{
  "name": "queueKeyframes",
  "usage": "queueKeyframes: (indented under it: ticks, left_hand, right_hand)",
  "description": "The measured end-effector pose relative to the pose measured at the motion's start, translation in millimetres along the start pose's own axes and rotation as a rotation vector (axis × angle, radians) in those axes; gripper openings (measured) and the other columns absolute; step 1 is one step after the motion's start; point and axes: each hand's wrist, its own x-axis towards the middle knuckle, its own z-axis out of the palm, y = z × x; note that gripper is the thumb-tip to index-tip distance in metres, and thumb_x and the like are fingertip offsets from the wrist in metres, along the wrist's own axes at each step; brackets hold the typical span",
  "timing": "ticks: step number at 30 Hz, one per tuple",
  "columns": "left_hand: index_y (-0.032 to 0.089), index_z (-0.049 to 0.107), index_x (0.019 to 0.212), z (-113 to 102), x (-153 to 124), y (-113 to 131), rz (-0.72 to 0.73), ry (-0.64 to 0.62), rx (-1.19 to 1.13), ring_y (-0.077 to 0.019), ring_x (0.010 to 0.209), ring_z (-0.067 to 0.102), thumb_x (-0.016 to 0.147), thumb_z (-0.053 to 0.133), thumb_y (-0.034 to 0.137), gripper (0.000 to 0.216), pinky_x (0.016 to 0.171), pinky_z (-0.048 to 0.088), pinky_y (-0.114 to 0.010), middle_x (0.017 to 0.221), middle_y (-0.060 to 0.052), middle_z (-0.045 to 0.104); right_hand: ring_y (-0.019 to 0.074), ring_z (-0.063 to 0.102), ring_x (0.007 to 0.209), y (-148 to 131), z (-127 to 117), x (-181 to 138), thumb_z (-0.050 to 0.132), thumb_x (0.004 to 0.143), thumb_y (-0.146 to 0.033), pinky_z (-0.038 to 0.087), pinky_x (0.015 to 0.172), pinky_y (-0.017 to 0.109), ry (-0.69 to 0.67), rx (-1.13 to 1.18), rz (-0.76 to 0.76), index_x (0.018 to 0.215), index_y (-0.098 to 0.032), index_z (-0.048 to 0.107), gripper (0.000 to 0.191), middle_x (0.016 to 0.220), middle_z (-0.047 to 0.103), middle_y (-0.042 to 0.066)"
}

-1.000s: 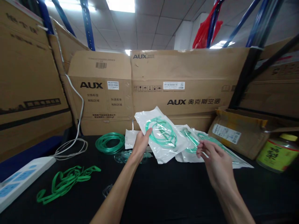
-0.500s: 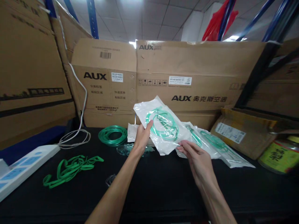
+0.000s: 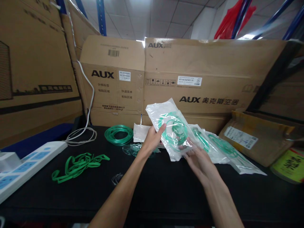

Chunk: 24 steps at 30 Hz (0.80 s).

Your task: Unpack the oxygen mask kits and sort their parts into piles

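Observation:
A clear-and-white plastic bag (image 3: 172, 148) with coiled green tubing (image 3: 163, 136) inside is held up above the black table. My left hand (image 3: 152, 139) grips its left edge, thumb on the front. At the lower right corner, my right hand (image 3: 199, 158) has its fingers closed on the bag; some fingertips are hidden by it. Behind lie more bagged green tubing sets (image 3: 225, 147), partly covered by my right hand and the held bag. A clear greenish plastic piece, perhaps a mask (image 3: 133, 149), rests beyond my left forearm.
Loose green tubing (image 3: 109, 135) lies coiled at the back, with a tangled green strap (image 3: 78, 167) nearer left. A white power strip (image 3: 35, 164) and cable (image 3: 91, 95) are at left. Cardboard (image 3: 166, 95) walls the back. A taped box (image 3: 256, 136) and yellow-labelled jar (image 3: 289, 166) stand right.
My right hand has shifted from pinching the bag's corner to reaching further over its lower right part. The tubing inside looks turned slightly. The whole view has moved a little leftward.

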Motion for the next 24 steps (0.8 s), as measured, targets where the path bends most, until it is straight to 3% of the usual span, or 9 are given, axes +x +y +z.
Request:
queueKeyframes:
  ticks: [3,6,13,17,21,24]
  left_hand:
    - [0.014,0.065,0.084,1,-2,1,-0.033,-0.051,-0.003,-0.0101,0.041,0.049,0.082,0.071,0.059,0.045,0.038,0.039,-0.02,0.055,0.002,0.058]
    - [0.014,0.066,0.086,-1,-4,4,-0.077,-0.073,-0.014,-0.0101,0.043,0.051,0.082,0.073,0.054,0.042,0.04,0.043,-0.019,0.057,0.001,0.061]
    - [0.011,0.071,0.103,-5,-6,11,-0.181,-0.004,-0.051,-0.0186,0.069,0.07,0.099,0.049,0.051,0.046,0.049,0.057,-0.023,0.091,-0.012,0.076]
    - [0.01,0.066,0.116,-8,-1,11,-0.178,0.161,-0.045,-0.0218,0.085,0.073,0.102,0.044,0.047,0.045,0.057,0.062,-0.024,0.108,-0.015,0.074]
    - [0.007,0.06,0.122,-19,8,8,-0.17,0.33,0.012,-0.0229,0.096,0.074,0.105,0.036,0.042,0.046,0.065,0.064,-0.024,0.121,-0.018,0.069]
    - [0.004,0.061,0.119,-28,12,3,-0.202,0.348,0.085,-0.0226,0.09,0.076,0.105,0.034,0.038,0.045,0.069,0.063,-0.024,0.116,-0.019,0.071]
  right_hand:
    - [0.0077,0.059,0.06,-1,4,4,0.092,0.064,-0.037,0.057,0.061,0.019,-0.031,0.024,0.02,0.087,-0.019,0.076,0.034,0.088,0.075,0.002]
    - [0.006,0.054,0.058,-4,3,7,0.093,0.063,-0.033,0.053,0.055,0.015,-0.039,0.014,0.019,0.088,-0.017,0.076,0.034,0.082,0.07,0.0]
    - [0.0013,0.036,0.042,-18,-15,3,0.093,0.064,-0.037,0.037,0.038,0.011,-0.031,-0.077,-0.01,0.078,-0.013,0.071,0.035,0.053,0.048,-0.008]
    - [-0.0007,0.033,0.039,-34,-35,-7,0.092,0.065,-0.041,0.033,0.034,0.011,-0.05,-0.19,0.029,0.081,-0.013,0.069,0.04,0.059,0.053,-0.007]
    - [-0.0019,0.032,0.037,-53,-64,-21,0.094,0.061,-0.04,0.034,0.033,0.009,0.11,-0.2,0.028,0.087,-0.014,0.069,0.045,0.062,0.052,-0.007]
    - [-0.0026,0.031,0.035,-65,-81,-33,0.086,0.073,-0.032,0.036,0.032,0.007,0.273,-0.123,-0.036,0.083,-0.015,0.066,0.028,0.061,0.049,-0.008]
